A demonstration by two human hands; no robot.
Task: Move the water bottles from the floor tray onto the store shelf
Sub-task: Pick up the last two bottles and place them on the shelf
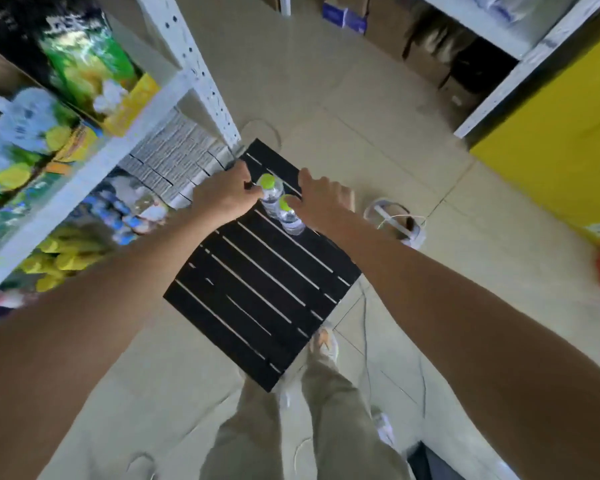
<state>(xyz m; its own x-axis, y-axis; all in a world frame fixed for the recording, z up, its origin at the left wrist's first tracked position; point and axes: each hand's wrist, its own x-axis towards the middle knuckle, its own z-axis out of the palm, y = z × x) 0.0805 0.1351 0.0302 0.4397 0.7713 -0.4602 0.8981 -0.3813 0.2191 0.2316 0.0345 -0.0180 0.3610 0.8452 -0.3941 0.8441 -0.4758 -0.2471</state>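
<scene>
Two clear water bottles with lime-green caps stand upright side by side on the far part of a black slatted floor tray. The farther bottle has my left hand against its left side, fingers curled at its neck. The nearer bottle has my right hand touching its cap and right side. Whether either hand has a full grip is unclear. The white metal store shelf stands at the left.
The shelf holds green and yellow snack bags, packs with yellow caps and stacked white boxes. A white object with a cord lies on the floor right of the tray. A yellow cabinet stands at the right. My feet are near the tray's near corner.
</scene>
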